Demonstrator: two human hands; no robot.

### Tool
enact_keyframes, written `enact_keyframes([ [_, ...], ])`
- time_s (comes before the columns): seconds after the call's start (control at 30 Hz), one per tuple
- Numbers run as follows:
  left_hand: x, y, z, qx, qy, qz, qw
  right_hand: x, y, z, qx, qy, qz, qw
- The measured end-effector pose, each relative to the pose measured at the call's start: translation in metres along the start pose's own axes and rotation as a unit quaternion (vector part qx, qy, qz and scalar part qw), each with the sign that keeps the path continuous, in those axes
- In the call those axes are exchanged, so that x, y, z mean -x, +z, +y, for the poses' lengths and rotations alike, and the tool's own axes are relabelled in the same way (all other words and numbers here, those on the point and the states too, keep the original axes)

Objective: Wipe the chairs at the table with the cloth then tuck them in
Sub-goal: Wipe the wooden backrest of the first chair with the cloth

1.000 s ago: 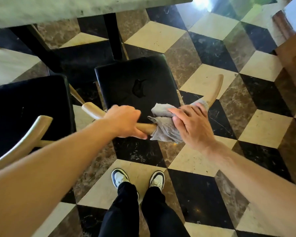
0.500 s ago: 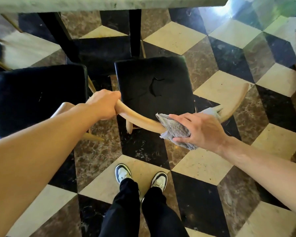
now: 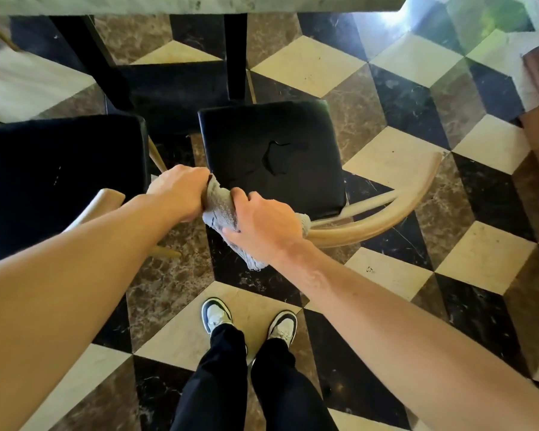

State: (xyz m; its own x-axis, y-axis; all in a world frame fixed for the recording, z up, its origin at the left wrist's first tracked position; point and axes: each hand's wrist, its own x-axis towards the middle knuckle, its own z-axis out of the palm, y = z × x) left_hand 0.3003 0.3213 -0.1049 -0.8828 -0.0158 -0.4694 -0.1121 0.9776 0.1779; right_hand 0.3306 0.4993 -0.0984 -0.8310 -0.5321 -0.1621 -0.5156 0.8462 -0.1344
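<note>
Down at the bottom of your view, your 2 black-and-white sneakers (image 3: 249,320) are planted side by side on the cube-patterned marble floor (image 3: 486,256), black trousers above them. Both your bare forearms reach forward to the curved wooden backrest (image 3: 383,213) of the chair in front of you. Your right hand (image 3: 263,227) is curled tight over the grey cloth (image 3: 223,213), pinning it around the rail, with a ragged tail of fabric hanging below your wrist and a little more peeking out on the far side of your palm. Your left hand (image 3: 181,191) is wrapped closed around the same rail just to the left, its knuckles touching the edge of the cloth, so the 2 hands sit right beside each other near the rail's left end. The rest of the rail sweeps free to the right and ends over a cream tile. Past your hands lies this chair's black padded seat (image 3: 271,157), with a torn patch near its middle, and it stands clear of the table, not tucked. To the left is a 2nd chair (image 3: 59,175) with a black seat and a pale wooden rail tip showing by your left forearm. Farthest off, the pale stone tabletop edge (image 3: 199,3) runs along the top, with 2 black table legs (image 3: 235,54) beneath it.
</note>
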Motion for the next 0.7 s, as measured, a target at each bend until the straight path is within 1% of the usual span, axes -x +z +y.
enact_keyframes([
  [0.1,0.002,-0.001,0.002,0.006,-0.022,-0.003,1.000,0.010,-0.004,0.016,-0.020,-0.017,-0.013,1.000],
  [0.17,0.003,-0.005,0.002,0.006,-0.026,-0.013,1.000,0.020,-0.005,0.029,-0.009,-0.031,-0.006,0.999],
  [0.3,0.008,-0.007,0.004,0.017,-0.023,-0.010,1.000,0.049,-0.009,0.066,0.047,-0.072,0.053,0.995],
  [0.37,0.011,-0.008,0.005,0.023,-0.017,-0.009,1.000,0.060,-0.011,0.086,0.049,-0.086,0.070,0.993],
  [0.47,0.012,-0.009,0.003,0.055,-0.011,-0.024,0.998,0.067,-0.016,0.107,0.020,-0.096,0.041,0.994],
  [0.53,0.011,-0.010,0.000,0.075,-0.003,-0.036,0.997,0.068,-0.018,0.110,0.020,-0.100,0.035,0.994],
  [0.7,0.009,-0.009,-0.007,0.109,0.003,-0.060,0.992,0.062,-0.015,0.090,0.046,-0.095,0.036,0.994],
])
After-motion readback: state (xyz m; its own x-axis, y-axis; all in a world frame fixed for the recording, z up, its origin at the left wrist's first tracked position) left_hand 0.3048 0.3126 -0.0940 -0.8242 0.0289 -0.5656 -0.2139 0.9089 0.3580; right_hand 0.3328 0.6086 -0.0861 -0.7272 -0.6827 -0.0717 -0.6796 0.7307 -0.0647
